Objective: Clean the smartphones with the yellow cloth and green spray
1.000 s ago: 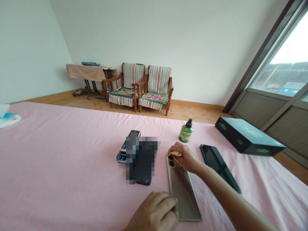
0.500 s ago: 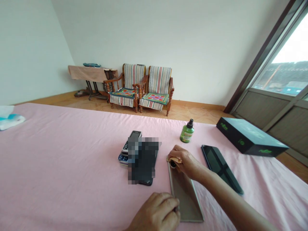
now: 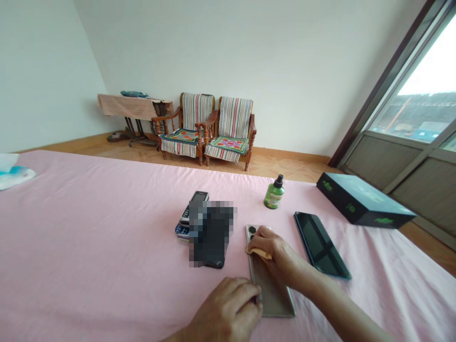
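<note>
A grey-brown smartphone lies on the pink cloth with its back up and camera lenses at the far end. My right hand is closed on a small yellow-orange wiping cloth, which it presses against the phone's back just below the lenses. Curled at the phone's near left edge, my left hand holds it down; a small dark spot shows between its fingers, too small to name. Right of the phone lies a dark smartphone, screen up.
To the left are a black phone, partly pixelated, and stacked keypad phones. A green spray bottle stands beyond my hands, with a black box at right. Two wooden chairs and a covered table stand by the wall.
My right hand has slid the cloth nearer along the phone's back, uncovering the camera lenses. My left hand keeps its place on the phone's edge. The view has shifted slightly.
</note>
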`<state>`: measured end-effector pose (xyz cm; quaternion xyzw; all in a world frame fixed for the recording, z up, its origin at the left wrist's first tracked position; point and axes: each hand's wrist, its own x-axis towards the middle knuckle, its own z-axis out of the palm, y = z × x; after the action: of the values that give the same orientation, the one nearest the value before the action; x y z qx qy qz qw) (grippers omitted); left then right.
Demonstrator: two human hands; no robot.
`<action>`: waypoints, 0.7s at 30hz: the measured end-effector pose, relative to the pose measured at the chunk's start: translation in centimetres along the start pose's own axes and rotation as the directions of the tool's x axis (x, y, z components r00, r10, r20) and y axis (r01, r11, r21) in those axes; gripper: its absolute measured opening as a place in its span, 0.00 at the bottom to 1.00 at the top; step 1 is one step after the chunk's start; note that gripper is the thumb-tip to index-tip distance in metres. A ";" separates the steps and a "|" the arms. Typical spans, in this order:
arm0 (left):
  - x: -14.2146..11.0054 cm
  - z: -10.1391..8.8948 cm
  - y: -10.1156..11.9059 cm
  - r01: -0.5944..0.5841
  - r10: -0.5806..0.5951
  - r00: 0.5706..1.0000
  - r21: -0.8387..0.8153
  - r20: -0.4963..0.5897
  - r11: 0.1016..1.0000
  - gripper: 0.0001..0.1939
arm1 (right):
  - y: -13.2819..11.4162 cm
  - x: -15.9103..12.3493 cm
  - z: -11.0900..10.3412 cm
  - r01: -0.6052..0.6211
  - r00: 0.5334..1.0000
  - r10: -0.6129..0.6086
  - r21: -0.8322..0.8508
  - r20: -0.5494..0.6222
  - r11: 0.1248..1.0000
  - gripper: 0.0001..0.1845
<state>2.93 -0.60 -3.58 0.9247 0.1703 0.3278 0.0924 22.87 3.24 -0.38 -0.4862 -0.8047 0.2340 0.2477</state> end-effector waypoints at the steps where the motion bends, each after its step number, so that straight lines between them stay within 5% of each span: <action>1: 0.0 -0.3 0.2 0.045 -0.043 0.999 -0.044 0.028 0.998 0.09 | -0.3 -0.3 0.0 -0.004 1.000 0.004 0.004 0.007 1.000 0.18; 8: 0.0 -1.5 0.9 0.454 -0.444 0.890 -0.270 0.100 0.849 0.21 | -2.1 -2.8 0.5 -0.036 0.999 0.034 0.037 0.033 0.999 0.21; 13: 0.0 -1.2 0.6 0.468 -0.477 0.877 -0.342 0.064 0.815 0.25 | -2.8 -4.8 1.1 -0.043 0.998 0.042 0.024 0.056 0.999 0.22; 21: 0.5 -1.6 0.7 0.470 -0.473 0.877 -0.343 0.080 0.813 0.22 | -3.8 -8.2 1.5 0.017 0.990 -0.018 0.012 0.140 1.000 0.11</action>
<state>2.49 -1.00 -1.86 0.8202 0.3328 0.3240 0.3339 22.73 -5.94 -0.63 -0.4601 -0.8231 0.2697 0.1952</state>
